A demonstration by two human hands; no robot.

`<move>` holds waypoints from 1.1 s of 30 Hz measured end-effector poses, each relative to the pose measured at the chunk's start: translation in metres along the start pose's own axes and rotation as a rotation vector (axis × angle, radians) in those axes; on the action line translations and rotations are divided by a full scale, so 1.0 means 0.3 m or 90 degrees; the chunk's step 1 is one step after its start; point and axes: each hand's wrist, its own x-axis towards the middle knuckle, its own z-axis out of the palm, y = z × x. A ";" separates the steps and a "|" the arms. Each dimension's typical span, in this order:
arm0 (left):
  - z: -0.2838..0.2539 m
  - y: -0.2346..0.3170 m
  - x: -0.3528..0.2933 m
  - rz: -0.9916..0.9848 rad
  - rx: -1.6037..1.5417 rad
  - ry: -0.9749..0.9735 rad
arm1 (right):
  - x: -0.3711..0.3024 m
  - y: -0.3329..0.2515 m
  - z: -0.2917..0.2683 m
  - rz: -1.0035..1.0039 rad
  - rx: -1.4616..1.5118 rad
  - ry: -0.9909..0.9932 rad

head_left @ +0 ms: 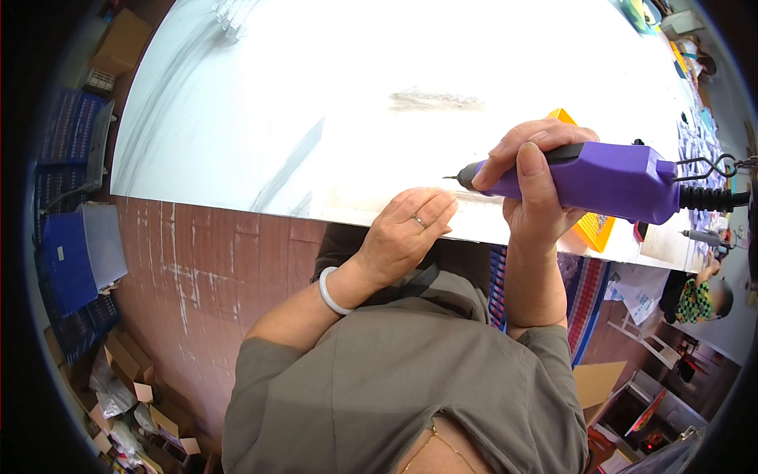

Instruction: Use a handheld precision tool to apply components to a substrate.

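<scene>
A purple electric screwdriver (624, 182) with a black cable lies level across my right hand (537, 178), which is wrapped round its body. Its thin bit (450, 177) points left over the white tabletop. Just below and left of the bit, at the table's near edge, is my left hand (412, 233), back upward. The left fingers are curled together, and whatever they hold, if anything, is hidden under them. A yellow basket (598, 231) sits behind my right wrist, partly covered by it, with small pieces inside that I cannot make out.
The white table (355, 134) carries a dark smudge near its middle. A metal hook (714, 164) joins the screwdriver's rear end. At the far right, a person in a patterned top (695, 308) works near another screwdriver. Cardboard boxes (130, 363) and blue crates (71, 245) stand on the left.
</scene>
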 end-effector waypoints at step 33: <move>0.001 -0.013 -0.001 -0.006 -0.050 -0.003 | 0.011 0.033 0.030 -0.017 -0.133 -0.131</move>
